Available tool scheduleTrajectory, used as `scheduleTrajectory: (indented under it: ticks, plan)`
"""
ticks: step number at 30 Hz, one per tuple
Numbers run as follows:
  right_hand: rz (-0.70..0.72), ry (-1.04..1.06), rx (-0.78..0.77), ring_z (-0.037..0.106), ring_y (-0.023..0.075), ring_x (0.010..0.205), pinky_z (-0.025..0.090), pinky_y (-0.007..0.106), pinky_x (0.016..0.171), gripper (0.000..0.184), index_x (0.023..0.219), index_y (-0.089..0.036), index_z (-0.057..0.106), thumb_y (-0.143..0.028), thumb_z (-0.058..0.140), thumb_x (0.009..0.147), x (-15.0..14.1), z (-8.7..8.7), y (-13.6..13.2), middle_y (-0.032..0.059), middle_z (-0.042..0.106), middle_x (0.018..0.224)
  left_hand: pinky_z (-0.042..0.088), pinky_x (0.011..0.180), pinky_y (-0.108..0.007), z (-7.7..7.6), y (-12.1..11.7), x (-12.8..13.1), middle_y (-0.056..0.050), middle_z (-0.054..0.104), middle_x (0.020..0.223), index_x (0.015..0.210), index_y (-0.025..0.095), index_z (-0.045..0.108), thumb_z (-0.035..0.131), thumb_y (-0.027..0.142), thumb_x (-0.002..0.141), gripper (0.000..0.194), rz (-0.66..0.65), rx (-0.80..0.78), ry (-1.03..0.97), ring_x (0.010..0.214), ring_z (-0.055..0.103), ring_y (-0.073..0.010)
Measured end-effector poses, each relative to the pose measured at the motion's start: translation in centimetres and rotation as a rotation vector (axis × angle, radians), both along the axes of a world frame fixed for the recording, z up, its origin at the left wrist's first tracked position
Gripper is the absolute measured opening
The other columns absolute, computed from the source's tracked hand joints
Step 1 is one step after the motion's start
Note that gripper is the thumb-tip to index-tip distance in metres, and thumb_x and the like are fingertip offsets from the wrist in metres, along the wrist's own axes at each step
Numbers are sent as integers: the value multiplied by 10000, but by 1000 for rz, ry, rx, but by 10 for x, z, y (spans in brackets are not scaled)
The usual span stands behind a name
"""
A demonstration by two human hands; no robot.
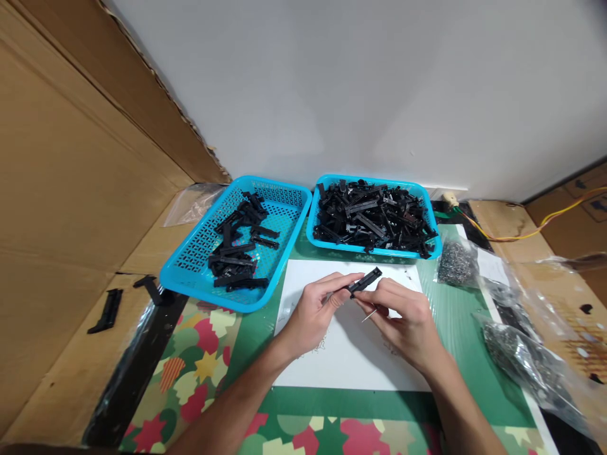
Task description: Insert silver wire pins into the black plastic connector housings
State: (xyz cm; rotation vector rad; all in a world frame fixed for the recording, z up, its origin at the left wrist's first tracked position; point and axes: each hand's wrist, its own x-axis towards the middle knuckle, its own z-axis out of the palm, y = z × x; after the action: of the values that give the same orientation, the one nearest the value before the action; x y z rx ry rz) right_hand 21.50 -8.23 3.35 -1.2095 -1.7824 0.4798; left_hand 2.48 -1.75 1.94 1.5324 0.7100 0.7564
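Note:
My left hand (315, 309) pinches one end of a long, narrow black plastic part (367, 280), which tilts up to the right above a white sheet (351, 370). My right hand (405, 313) is closed, its fingertips against the lower side of that part. A thin metal rod (369, 315) pokes out from under the right fingers; how far it runs into the hand is hidden. On the sheet, tiny pale metal pieces (391, 346) lie near the right wrist, and others (321, 344) lie beside the left; their kind is too small to tell.
A blue basket (184, 287) at left holds several black parts. Another blue basket (374, 251) behind my hands is heaped with them. Two more black parts (110, 311) lie on the cardboard at left. Plastic bags (516, 354) of small metal pieces and a yellow cable (554, 218) lie at right.

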Motion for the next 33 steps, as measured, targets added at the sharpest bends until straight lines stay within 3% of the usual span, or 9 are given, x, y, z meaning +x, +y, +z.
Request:
scheduleTrajectory:
  ticks: [5,8,10,15,18,21,30,33]
  plan:
    - [7,16,-66,518,152,655,407,286,598,132,1097,-186,751,-135,686,995,3,3,-1,-6,587,717,506,828,-299,0,-1,2,-91,761,1038,1229,186,799,513,448,1093,411,37,-73,3,943,684,-217]
    - [-15,14,-46,512,159,658,405,291,599,132,1076,-186,754,-120,674,994,5,2,-1,0,580,714,478,748,-284,1,-1,3,-56,714,860,1203,178,805,501,447,1099,419,24,-69,8,798,640,-182]
    - [-25,-1,-14,511,163,659,396,290,592,144,1066,-185,750,-97,664,990,6,1,-1,-1,570,708,474,747,-284,2,-1,3,-53,705,860,1199,183,802,488,434,1106,412,14,-60,19,804,634,-180]
    - [-29,-118,6,516,175,676,388,297,602,171,1050,-165,743,-47,641,979,12,-4,1,2,550,711,492,944,-326,2,2,0,-83,710,1197,1302,221,720,597,398,1065,321,38,181,134,1073,643,-215]
    - [-26,-164,-21,524,179,688,397,303,617,141,1046,-151,746,-76,639,994,15,-8,1,12,558,728,506,924,-336,0,3,-2,-74,716,1167,1253,207,687,730,345,987,303,63,415,230,1053,645,-219]
    - [-24,-179,-53,532,183,693,404,308,628,143,1043,-162,749,-99,625,1011,17,-12,2,10,557,730,504,892,-353,-3,3,-3,-55,742,1044,1130,192,687,742,265,978,178,78,574,275,1001,662,-223]
    - [-76,-33,-283,617,215,925,490,330,784,258,1252,-251,705,-227,504,1092,15,-4,3,63,620,1010,534,846,-369,-16,3,-2,-51,804,980,1009,171,742,800,156,911,115,89,635,260,930,708,-228]
    - [-94,0,-326,624,220,945,490,342,807,270,1237,-244,708,-244,472,1107,14,-6,5,69,631,1027,551,828,-366,-19,3,-1,-59,809,979,1017,167,757,800,147,908,119,88,628,265,920,710,-229]
